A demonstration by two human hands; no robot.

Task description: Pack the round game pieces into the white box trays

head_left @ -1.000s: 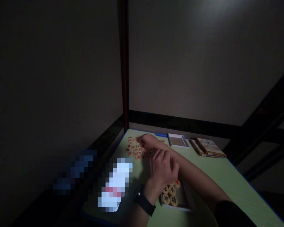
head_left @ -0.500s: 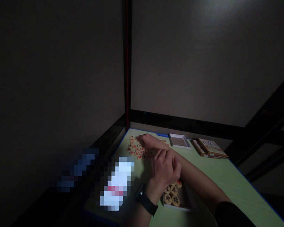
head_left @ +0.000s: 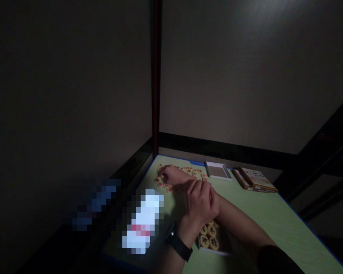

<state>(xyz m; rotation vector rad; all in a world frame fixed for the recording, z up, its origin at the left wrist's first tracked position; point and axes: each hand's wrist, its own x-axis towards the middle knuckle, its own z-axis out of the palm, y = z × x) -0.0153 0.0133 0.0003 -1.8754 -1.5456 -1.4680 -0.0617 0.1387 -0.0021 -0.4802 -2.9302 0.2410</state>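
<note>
Round wooden xiangqi pieces (head_left: pixel 169 188) with red and black characters lie spread at the far end of the green table. My right hand (head_left: pixel 173 175) reaches over them with curled fingers, its fingertips down among the pieces at the left; what they grip is hidden. Nearer, my left hand (head_left: pixel 201 201), with a dark watch on the wrist, is closed and crosses in front of my right forearm. Anything inside it is out of sight. Below it stands a shallow open box (head_left: pixel 224 241) with several larger black-marked pieces (head_left: pixel 213 243) in its left part.
A shallow white box tray (head_left: pixel 218 171) stands at the back edge. To its right lie stacked printed boxes (head_left: pixel 257 179). A bright pixelated patch (head_left: pixel 144 220) covers the table's left side. Dark walls close in the table (head_left: pixel 254 213) at the left and back.
My right hand has moved slightly left and toward me over the pieces, uncovering some behind it. My left hand stays almost in place, still closed. The view has shifted slightly.
</note>
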